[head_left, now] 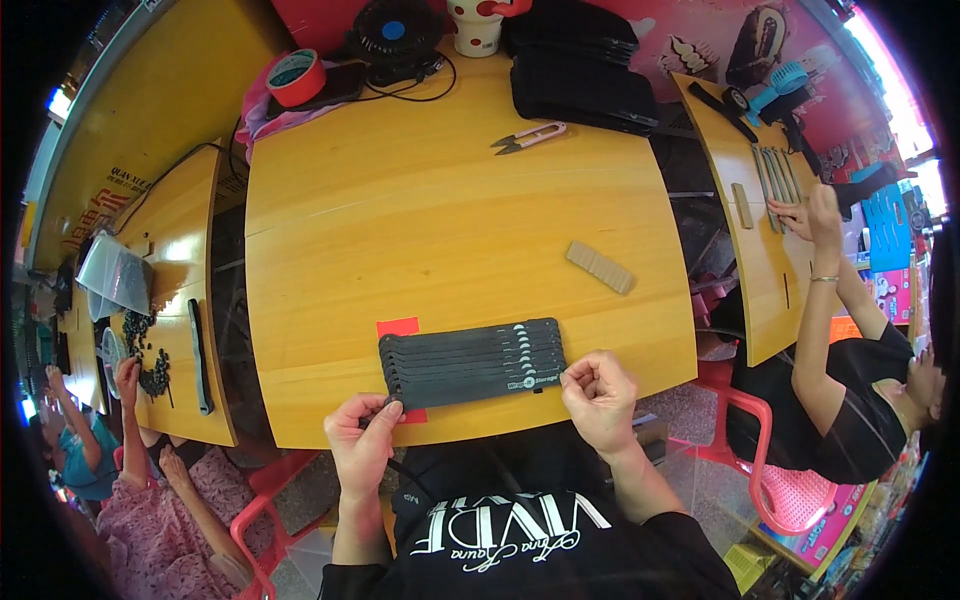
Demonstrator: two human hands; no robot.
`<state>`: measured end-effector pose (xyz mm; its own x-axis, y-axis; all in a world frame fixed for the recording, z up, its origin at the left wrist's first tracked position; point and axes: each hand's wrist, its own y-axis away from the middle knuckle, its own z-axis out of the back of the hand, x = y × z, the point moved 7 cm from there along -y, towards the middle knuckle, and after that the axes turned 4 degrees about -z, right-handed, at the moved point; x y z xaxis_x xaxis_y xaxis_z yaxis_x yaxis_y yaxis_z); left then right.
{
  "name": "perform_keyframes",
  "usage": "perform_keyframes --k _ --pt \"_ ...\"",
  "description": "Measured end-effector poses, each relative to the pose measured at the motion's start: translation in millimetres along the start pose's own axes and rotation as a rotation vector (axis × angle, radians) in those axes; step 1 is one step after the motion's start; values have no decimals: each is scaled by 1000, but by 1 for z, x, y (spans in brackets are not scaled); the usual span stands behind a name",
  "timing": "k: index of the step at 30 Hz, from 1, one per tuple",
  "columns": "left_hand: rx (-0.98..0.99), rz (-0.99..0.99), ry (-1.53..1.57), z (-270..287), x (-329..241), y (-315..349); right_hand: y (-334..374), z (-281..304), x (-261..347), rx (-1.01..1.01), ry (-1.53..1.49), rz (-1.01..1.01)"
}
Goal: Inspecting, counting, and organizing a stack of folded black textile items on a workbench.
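Several black hook-and-loop straps lie overlapped in a stepped row near the table's front edge. Their rounded ends line up at the left, and white printed marks run down near their right ends. My left hand is closed, thumb on top, on the left end of the nearest strap; a bit of black shows between the fingers. At the other end my right hand is pinched, its fingertips at the right tip of that strap. Red tape sticks out from under the row at its left.
A ribbed tan block lies right of centre. Thread snips, stacked black pouches, a black fan and a red tape roll stand toward the back. People work at side tables, a red chair at right.
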<state>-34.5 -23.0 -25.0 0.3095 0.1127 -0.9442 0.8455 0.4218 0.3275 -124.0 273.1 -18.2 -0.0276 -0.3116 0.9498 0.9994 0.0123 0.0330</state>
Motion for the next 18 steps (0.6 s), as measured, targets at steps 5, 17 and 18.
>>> perform_keyframes --k 5,17,18 --pt "-3 -5 -24 0 0 0 1 0 3 -15 38 16" --pt "-3 -18 -23 0 0 0 0 -1 7 -43 49 15" --pt "0 -20 -26 0 -1 0 0 -2 8 -41 46 14"
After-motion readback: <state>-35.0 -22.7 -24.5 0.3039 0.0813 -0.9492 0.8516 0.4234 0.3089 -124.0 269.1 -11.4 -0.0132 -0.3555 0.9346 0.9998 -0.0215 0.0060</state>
